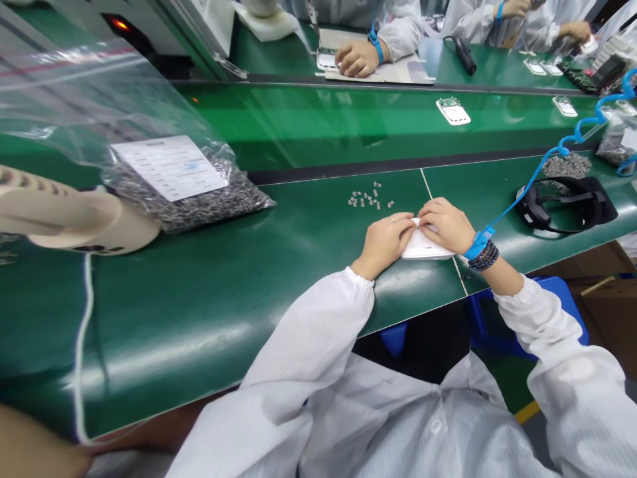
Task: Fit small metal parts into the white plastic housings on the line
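Note:
A white plastic housing (426, 248) lies on the green bench near its front edge. My left hand (385, 241) is curled against its left side, fingers closed on the part. My right hand (445, 224) rests over its top with fingers bent and pressed down on it; whether a small piece is pinched there is hidden. A blue strap (478, 243) and a bead bracelet circle my right wrist. Several small metal parts (367, 196) lie scattered just beyond my hands.
A clear bag of metal parts with a paper label (179, 182) sits at left, beside a beige tool (70, 219) with a white cord. A black headset (565, 202) lies at right. White housings (452, 111) ride the conveyor. Co-workers' hands (357, 58) work across it.

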`<state>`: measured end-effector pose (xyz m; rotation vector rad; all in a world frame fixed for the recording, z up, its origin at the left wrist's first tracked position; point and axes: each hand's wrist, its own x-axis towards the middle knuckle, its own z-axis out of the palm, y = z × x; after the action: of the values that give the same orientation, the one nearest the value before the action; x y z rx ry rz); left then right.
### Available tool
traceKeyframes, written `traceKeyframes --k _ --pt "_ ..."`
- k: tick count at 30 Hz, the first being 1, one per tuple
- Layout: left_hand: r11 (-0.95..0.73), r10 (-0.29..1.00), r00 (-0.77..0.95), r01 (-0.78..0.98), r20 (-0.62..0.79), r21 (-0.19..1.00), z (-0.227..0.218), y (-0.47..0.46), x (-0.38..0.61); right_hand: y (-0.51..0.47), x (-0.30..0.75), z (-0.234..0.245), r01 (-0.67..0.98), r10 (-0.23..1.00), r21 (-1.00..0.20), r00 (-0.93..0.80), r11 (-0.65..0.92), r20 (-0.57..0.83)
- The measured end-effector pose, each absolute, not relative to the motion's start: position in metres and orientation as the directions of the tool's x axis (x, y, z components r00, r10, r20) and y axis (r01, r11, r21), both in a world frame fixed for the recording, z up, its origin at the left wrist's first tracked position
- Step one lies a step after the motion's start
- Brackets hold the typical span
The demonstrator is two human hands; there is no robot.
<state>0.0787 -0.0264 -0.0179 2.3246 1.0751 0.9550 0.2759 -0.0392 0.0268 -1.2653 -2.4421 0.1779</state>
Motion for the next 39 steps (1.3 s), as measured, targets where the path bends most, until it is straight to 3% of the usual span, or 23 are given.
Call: traceKeyframes --k 8,14,19,33,39 --pt "-0.567 0.821 0.447 0.561 0.356 0.603 -0.014 -0.026 0.08 -0.039 0.271 0.032 0.82 0.848 -0.216 -0.51 0.531 0.148" --pt "-0.46 0.871 0.434 0.562 0.229 0.687 -0.005 -0.03 0.081 -0.044 0.252 0.055 0.898 0.888 -0.002 -0.435 0.44 -0.146" --pt "-0.399 0.888 0.431 0.543 0.163 0.739 -0.004 -0.029 0.083 -0.047 0.237 0.07 0.9 0.89 0.132 -0.373 0.416 -0.262" --pt "-0.422 0.879 0.442 0.541 0.18 0.728 -0.006 -0.026 0.089 -0.048 0.232 0.072 0.932 0.921 0.143 -0.29 0.334 -0.262" --pt "-0.384 0.892 0.424 0.524 0.158 0.76 -0.002 -0.025 0.09 -0.043 0.242 0.067 0.929 0.918 0.07 -0.343 0.362 -0.197"
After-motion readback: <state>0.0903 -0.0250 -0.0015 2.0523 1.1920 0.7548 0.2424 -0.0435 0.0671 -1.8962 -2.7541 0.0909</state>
